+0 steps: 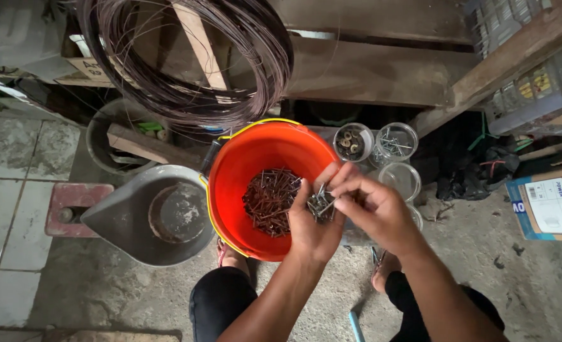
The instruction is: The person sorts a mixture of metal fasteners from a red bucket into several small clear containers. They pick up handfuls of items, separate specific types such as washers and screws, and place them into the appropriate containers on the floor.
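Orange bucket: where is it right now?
Head view, centre: the orange bucket sits on the floor, right of a grey pan, below the wire coil, left of small clear jars.

A: Workshop or hardware store-room?
B: Workshop, rough one. Wire coil (186,57) hung on timber shelving (369,69), clear jars (382,144) of screws, orange bucket (262,152) of rusty nails (269,201), stained concrete floor (104,291).

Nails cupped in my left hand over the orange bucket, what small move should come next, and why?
Probably lift one nail out with the right hand: its fingertips already pinch at the nails heaped in the left hand, above the orange bucket.
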